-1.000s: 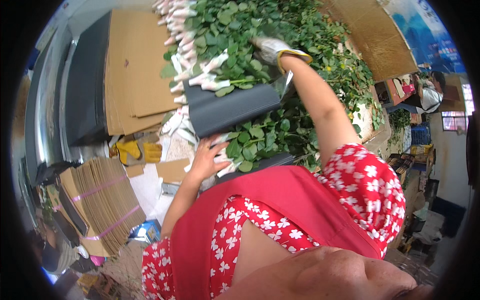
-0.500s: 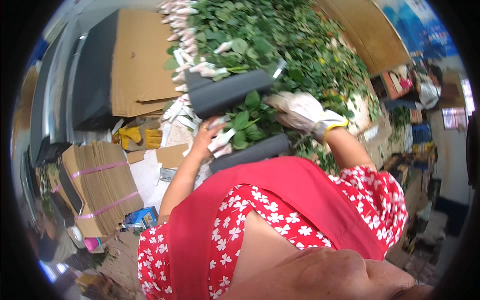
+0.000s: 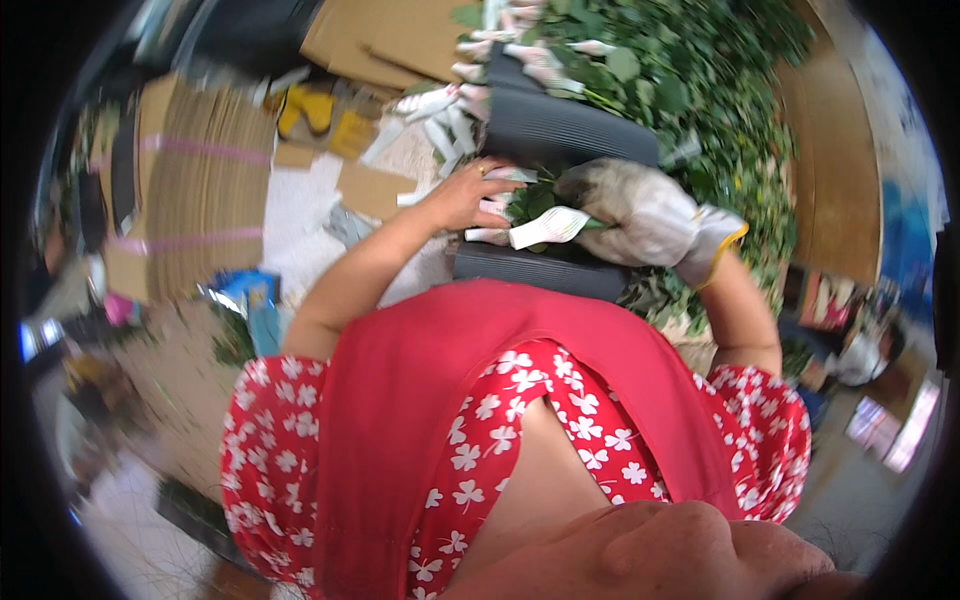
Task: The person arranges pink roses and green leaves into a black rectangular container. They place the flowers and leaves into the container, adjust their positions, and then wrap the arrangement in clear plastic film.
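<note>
Cardboard [image 3: 215,195] is filling the head view's left. Between dark sheets [image 3: 540,270], one wrapped flower [image 3: 549,228] is showing, probably light, soft, easily bruised, best held by its stem [image 3: 596,223]. The left hand [image 3: 466,198] is resting half-spread fingers on neighbouring wraps [image 3: 487,237]; the gloved right hand [image 3: 640,212], fingertips hidden, seems to be grasping that stem.

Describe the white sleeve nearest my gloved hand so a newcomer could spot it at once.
Find the red apron, then the black ridged roll just above it in the picture. At the roll's far edge, between the bare left hand and gloved right hand, lies the white sleeve. A green stem runs from it toward the glove; its pink-tinted neighbour sits by the bare hand.
</note>
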`<state>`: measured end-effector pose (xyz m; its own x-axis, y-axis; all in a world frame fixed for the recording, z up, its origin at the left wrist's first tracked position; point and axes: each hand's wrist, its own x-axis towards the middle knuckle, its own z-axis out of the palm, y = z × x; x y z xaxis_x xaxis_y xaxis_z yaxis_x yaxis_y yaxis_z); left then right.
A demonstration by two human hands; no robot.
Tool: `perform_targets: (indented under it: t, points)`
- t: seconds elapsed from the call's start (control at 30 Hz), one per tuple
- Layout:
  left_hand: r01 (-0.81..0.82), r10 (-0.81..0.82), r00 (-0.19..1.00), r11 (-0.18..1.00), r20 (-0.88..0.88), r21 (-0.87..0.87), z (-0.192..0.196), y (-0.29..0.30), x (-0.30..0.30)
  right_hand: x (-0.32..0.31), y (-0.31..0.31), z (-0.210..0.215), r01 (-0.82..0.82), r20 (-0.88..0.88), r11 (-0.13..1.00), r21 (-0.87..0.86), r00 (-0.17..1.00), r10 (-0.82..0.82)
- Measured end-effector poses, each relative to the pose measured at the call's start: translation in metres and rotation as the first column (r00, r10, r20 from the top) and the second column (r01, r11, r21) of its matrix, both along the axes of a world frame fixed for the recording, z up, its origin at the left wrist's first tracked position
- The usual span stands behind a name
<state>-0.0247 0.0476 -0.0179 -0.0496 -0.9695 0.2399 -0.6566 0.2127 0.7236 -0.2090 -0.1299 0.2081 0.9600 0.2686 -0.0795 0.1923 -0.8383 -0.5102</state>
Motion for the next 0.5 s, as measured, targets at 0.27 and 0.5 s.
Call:
perform_targets:
  t: [0.27,0.5]
  points:
    - [-0.171,0.444,0.661,0.874,-0.605,0.455,0.03,0.02,-0.005,-0.006,0.028,-0.124,0.13,-0.141,0.969,-0.212,0.977,-0.162]
    - [-0.633,0.736,0.61,0.676,-0.294,0.378,0.026,-0.003,-0.05,-0.014,0.023,-0.135,0.13,-0.09,0.964,-0.232,0.984,-0.155]
